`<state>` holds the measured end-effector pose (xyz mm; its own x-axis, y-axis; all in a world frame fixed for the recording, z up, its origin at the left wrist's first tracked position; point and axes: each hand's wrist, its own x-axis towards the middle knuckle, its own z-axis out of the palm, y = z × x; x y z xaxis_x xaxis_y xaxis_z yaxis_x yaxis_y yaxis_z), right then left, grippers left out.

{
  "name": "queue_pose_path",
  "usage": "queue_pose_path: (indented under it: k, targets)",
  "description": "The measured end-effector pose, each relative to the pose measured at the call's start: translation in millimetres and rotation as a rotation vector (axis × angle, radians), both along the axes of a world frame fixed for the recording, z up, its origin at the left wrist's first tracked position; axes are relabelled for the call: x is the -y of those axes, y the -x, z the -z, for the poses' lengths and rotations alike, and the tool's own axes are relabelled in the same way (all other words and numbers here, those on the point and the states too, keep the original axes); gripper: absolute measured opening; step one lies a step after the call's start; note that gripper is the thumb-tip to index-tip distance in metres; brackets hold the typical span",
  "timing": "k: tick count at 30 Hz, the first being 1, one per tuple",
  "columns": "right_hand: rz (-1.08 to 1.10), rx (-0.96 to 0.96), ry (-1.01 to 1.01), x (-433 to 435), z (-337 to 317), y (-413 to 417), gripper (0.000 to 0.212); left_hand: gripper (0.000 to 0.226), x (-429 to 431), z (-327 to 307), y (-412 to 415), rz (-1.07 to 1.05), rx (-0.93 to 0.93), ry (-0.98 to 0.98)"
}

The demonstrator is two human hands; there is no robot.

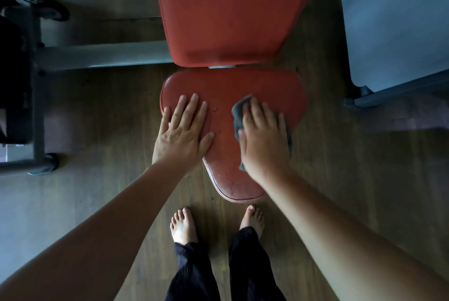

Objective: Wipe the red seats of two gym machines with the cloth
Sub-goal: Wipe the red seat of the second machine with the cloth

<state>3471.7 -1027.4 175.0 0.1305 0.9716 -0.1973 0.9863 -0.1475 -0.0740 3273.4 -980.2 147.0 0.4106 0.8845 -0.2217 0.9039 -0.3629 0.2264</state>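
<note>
A red padded seat (226,86), wide at the back and narrow at the front, lies below me. My left hand (184,130) rests flat on its left side with straight fingers. My right hand (263,135) presses a dark grey cloth (239,116) flat against the seat's right half; the cloth shows at the fingertips and along both sides of the hand. A red backrest (230,9) rises behind the seat.
Grey machine frame tubes (102,55) run at the left over a wooden floor (109,118). A pale grey panel (393,21) on a frame stands at the right. My bare feet (183,225) stand just in front of the seat's narrow end.
</note>
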Motion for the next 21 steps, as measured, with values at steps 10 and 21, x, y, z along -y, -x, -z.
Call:
queue_pose_path:
  k: [10,21]
  targets:
    - [-0.224,-0.014,0.013,-71,12,9,0.060,0.073,-9,-16,13,-0.122,-0.004,0.051]
    - [-0.280,-0.028,-0.005,-58,10,36,0.053,0.074,0,-8,32,-0.187,0.033,0.070]
